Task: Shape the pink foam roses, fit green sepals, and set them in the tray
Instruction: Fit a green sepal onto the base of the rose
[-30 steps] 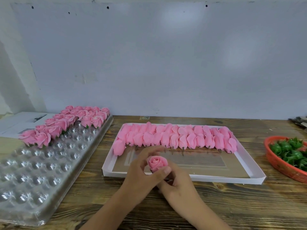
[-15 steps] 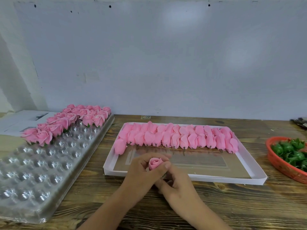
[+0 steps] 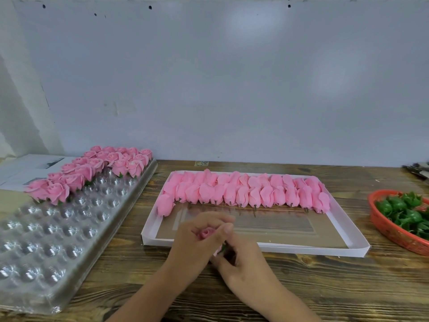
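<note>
The left hand (image 3: 197,242) cups a small pink foam rose (image 3: 207,233), fingers curled over its petals to shape it; the right hand (image 3: 241,263) pinches beneath, steadying the base.

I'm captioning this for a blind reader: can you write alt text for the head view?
Two hands, left and right, hold a pink rose over a wooden table. Behind lies a white tray of unshaped roses; finished roses fill a clear tray at left.

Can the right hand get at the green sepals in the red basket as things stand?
Probably not yet: the right hand grips the rose with the left hand. Once freed, bare table leads to the red basket.
</note>
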Tool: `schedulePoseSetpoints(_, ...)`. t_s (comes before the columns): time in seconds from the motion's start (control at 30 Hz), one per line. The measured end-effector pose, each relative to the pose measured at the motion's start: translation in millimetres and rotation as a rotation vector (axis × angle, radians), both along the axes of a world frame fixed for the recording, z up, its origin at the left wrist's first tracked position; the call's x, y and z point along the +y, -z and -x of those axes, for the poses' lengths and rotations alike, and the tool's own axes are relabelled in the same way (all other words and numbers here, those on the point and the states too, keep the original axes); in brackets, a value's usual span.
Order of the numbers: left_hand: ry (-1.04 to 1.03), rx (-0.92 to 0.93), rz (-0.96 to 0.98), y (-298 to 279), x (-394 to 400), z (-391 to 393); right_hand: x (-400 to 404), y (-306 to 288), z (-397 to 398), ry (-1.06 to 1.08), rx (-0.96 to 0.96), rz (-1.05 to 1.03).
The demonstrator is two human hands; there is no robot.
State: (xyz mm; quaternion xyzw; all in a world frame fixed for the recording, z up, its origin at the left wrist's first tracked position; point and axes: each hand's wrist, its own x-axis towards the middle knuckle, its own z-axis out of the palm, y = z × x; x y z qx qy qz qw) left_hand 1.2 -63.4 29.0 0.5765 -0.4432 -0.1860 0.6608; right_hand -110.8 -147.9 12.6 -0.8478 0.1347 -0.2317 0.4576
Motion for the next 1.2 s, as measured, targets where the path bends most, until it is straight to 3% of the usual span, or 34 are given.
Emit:
schedulePoseSetpoints(0.43,0.112,-0.022,-0.092,4.5,1.2,-3.0,1.4,-1.9,1.0,0.058,-0.139,-0.127)
schedulePoseSetpoints(0.7,0.037,0.016,0.022,-0.5,1.0,0.5,1.0,-1.0,1.0,0.014,0.012,0.081)
schedulePoseSetpoints(1.03,0.099,0.082,-0.125,-1.5,2.4,0.8,3.5,-5.4,0.3,-0.024,0.006,-0.218)
schedulePoseSetpoints(1.2,0.255,0.082,-0.108,-0.2,3.1,0.7,2.8,-7.3,-0.5,0.019,-0.069,-0.280)
